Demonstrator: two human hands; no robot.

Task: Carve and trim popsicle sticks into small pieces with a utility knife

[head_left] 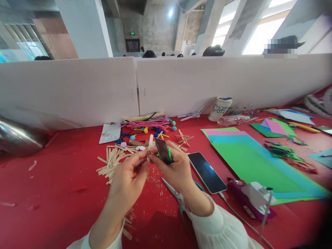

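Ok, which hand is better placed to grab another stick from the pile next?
Probably your left hand: the wooden stick pile lies just beside it, though it seems to pinch a stick. Your right hand is farther off, holding a dark and green object.

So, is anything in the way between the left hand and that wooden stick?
Nothing visible: the left hand pinches the wooden stick near its lower end. The right hand holds a dark tool beside it.

from the left hand (131,178), red tabletop (57,204) offers passage at eight o'clock; wooden sticks (113,159) obstruct ten, pink stems (151,123) twelve, scissors (178,196) four.
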